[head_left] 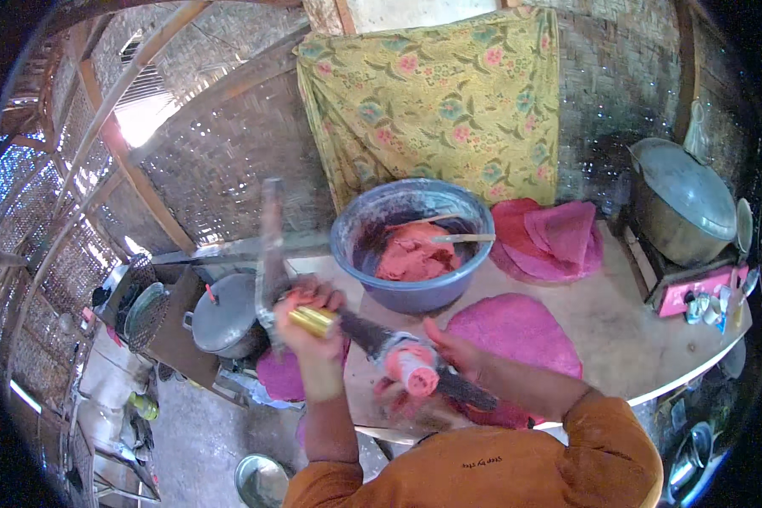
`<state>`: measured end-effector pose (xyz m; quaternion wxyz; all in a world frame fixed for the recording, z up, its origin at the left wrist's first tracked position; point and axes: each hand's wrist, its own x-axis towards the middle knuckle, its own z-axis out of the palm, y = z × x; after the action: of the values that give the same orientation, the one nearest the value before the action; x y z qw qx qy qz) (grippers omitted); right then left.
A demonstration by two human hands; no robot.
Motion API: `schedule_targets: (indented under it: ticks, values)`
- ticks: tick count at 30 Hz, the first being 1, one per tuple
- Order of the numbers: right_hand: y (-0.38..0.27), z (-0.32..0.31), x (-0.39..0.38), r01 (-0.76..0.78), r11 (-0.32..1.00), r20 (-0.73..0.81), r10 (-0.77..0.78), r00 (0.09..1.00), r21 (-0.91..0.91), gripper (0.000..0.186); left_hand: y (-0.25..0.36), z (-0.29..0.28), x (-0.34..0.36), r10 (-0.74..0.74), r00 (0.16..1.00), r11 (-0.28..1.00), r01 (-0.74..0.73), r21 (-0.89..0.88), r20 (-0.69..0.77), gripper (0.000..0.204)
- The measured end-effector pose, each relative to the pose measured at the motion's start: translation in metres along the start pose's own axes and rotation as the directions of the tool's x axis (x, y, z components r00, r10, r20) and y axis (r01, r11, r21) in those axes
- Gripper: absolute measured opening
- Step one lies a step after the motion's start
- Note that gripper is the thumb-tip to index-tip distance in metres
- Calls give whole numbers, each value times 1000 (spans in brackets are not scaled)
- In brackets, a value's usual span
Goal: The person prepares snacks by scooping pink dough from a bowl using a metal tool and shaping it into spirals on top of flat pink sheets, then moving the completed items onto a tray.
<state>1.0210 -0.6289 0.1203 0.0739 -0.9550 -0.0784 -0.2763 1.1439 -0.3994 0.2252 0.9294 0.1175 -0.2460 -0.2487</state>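
My left hand (pixel 307 306), blurred by motion, closes round a long dark wooden bar (pixel 273 254) with a short gold-coloured cylinder (pixel 313 321) on it. The bar stands roughly on end. My right hand (pixel 459 351) grips a second dark wooden piece (pixel 470 394), lying slantwise in front of my body. Its fingers partly show underneath, smeared pink. A pale-rimmed round opening in that piece holds a plug of pink dough (pixel 413 371). Beyond it stands a blue-grey basin (pixel 360 284) with pink dough (pixel 419 254) and wooden sticks (pixel 466 238) inside.
Round magenta sheets (pixel 516 334) lie on the pale table (pixel 610 339), with more folded sheets (pixel 559 237) behind. At the right stands a large lidded pot (pixel 686 203) on a stove. Another lidded pot (pixel 224 317) is at the left. A floral cloth (pixel 436 102) hangs behind.
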Motion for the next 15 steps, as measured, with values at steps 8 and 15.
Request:
schedule_targets:
  ticks: [8, 15]
  values:
    - [-77, -105, -135, -232, -579, 478, 318, 819, 782, 65, -85, -96, -71, 53, 998, 303, -38, 952, 23, 32]
    - [-115, -186, -133, -327, 824, -145, 435, 889, 463, 78, -97, 23, -115, -639, 758, 116, -72, 991, 130, 45]
